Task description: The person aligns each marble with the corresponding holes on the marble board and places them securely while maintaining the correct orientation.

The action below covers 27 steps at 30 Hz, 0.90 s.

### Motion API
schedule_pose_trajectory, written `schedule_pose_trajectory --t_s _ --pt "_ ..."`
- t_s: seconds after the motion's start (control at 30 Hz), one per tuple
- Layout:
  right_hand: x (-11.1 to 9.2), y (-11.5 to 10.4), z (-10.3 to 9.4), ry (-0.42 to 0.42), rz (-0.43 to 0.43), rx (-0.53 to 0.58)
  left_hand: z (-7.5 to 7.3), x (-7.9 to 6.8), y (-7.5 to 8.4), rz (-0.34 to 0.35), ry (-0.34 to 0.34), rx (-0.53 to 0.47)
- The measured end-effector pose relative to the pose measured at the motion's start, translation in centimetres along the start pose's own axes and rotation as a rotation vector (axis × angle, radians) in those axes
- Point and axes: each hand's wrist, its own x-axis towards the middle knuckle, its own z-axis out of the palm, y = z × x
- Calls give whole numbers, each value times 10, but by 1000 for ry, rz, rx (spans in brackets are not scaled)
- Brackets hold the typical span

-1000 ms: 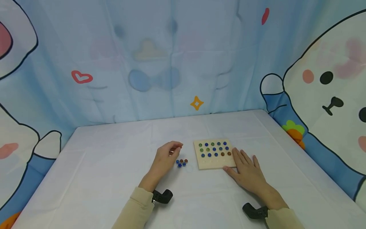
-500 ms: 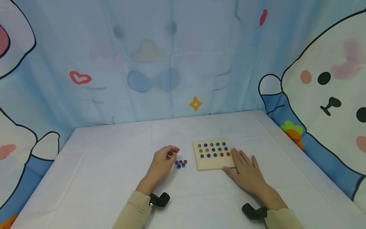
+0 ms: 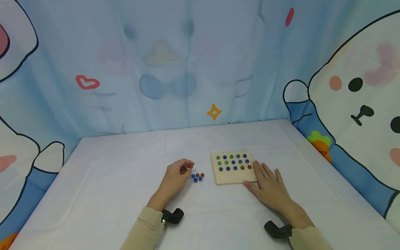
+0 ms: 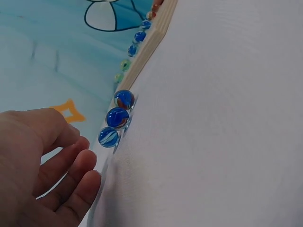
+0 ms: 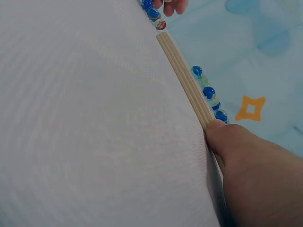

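Note:
A pale wooden board (image 3: 229,179) lies on the table with rows of blue, green and brown marbles (image 3: 235,168) set in it; its front row holds none. My right hand (image 3: 270,187) lies against the board's right side with straight fingers, the thumb (image 5: 222,135) touching its near edge. Left of the board, a small cluster of loose blue and brown marbles (image 3: 196,180) sits on the cloth. My left hand (image 3: 176,176) is beside the cluster, fingers loosely bent. In the left wrist view, a gap separates its fingertips (image 4: 86,160) from the blue marbles (image 4: 117,117), and nothing shows between them.
A white cloth (image 3: 118,180) covers the table. Behind it hangs a blue cartoon curtain (image 3: 168,114), and printed figures flank both sides. Each wrist wears a black camera mount (image 3: 173,216).
My left hand has drawn back slightly to the left and toward me. The right hand, board and loose marbles stay in place.

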Motion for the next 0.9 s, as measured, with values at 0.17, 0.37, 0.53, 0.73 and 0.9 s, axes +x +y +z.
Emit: schedule_pose_trajectory --t_s 0.17,0.37,0.53,0.73,0.9 --pt "-1 -2 -2 -5 0 5 0 -1 -5 -16 -16 -4" --pt "-2 -3 -4 -9 -2 6 0 -2 -10 -13 -56 -32" --pt "-1 -2 -4 -11 -3 8 0 -3 -11 7 -96 -22" --pt "-1 -2 -3 -6 -6 9 0 -3 -12 23 -119 13" --pt "-2 -2 -4 4 -9 7 0 -4 -12 33 -134 32"
